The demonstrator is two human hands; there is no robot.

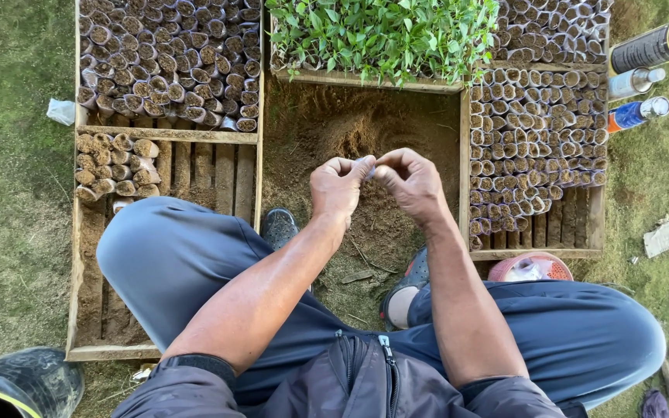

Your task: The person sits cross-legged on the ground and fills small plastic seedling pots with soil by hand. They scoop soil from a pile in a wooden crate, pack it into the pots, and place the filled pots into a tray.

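My left hand and my right hand meet above a patch of loose brown soil. Between their fingertips they pinch a small clear plastic seedling bag, mostly hidden by the fingers. I sit with my knees spread, in blue trousers, one foot on each side of the soil. A wooden crate of soil-filled bags lies to the left. Another crate with empty bags lies to the right.
A tray of green seedlings stands beyond the soil. Spray cans and a bottle lie at top right on the grass. A pink cap rests by my right knee. A black boot shows at bottom left.
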